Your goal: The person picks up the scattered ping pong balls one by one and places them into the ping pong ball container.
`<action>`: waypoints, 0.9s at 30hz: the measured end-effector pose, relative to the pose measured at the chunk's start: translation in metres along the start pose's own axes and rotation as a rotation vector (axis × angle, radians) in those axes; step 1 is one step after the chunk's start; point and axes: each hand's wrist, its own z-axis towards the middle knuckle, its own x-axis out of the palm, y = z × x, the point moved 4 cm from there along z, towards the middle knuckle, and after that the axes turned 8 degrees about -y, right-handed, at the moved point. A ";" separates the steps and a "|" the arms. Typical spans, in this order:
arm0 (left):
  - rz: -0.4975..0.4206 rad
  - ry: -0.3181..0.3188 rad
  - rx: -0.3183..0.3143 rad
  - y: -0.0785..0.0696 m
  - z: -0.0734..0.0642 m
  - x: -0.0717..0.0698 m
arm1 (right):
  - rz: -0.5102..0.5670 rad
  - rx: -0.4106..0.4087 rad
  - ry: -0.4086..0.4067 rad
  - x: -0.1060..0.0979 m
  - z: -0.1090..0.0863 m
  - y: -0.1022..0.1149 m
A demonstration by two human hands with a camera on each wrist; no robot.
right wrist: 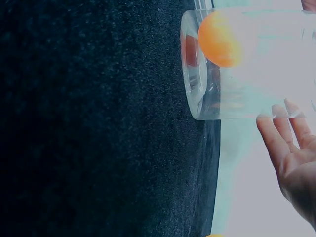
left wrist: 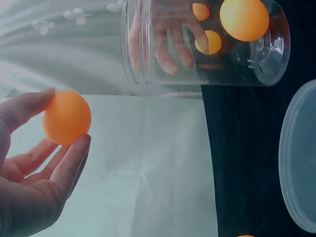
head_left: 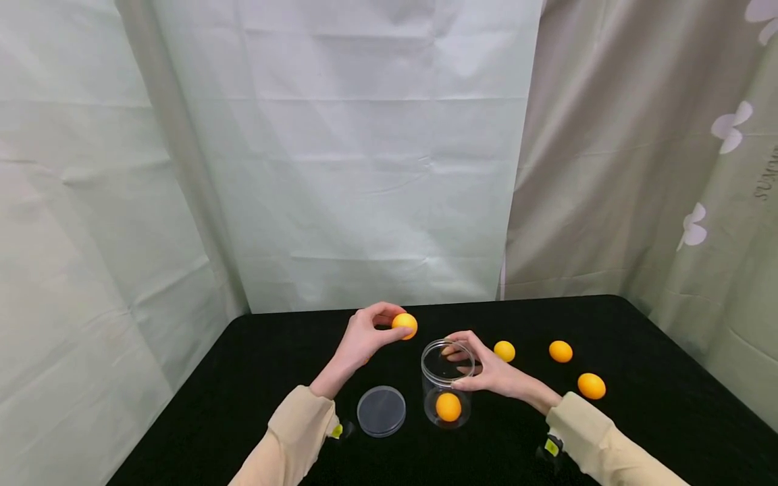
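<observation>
My left hand (head_left: 365, 333) pinches an orange ping-pong ball (head_left: 404, 326) between thumb and fingertips, up and to the left of the jar's mouth. In the left wrist view that ball (left wrist: 67, 118) is held apart from the jar. The clear jar (head_left: 430, 388) stands upright and uncovered on the table, with one orange ball (head_left: 448, 407) at its bottom. My right hand (head_left: 486, 368) holds the jar near its rim from the right, thumb at the front and fingers around the back. In the right wrist view, fingertips (right wrist: 265, 121) meet the jar's wall.
A round translucent lid (head_left: 381, 412) lies on the black table (head_left: 255, 391) left of the jar. To the right are three loose orange balls: one close behind my right hand (head_left: 504, 351), two farther off. Curtains (head_left: 377, 169) hang behind the table.
</observation>
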 end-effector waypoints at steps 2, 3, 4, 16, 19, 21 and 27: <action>-0.001 0.010 0.007 -0.004 -0.002 0.002 | -0.001 0.000 0.001 0.000 0.000 0.000; 0.002 0.012 0.009 -0.006 -0.002 0.003 | -0.002 0.000 0.001 0.000 0.000 0.000; 0.004 0.014 0.012 -0.007 -0.003 0.004 | -0.001 0.000 0.001 0.000 0.000 -0.001; 0.000 0.069 0.054 -0.013 -0.002 0.016 | -0.006 0.000 -0.007 -0.001 0.001 -0.002; 0.004 0.079 0.061 -0.015 -0.003 0.019 | 0.002 0.010 -0.007 -0.001 0.001 -0.002; 0.008 0.084 0.067 -0.015 -0.003 0.021 | 0.010 0.008 -0.003 -0.001 0.001 -0.002; 0.006 0.111 0.063 -0.016 -0.003 0.028 | 0.019 -0.010 0.005 -0.001 0.000 -0.002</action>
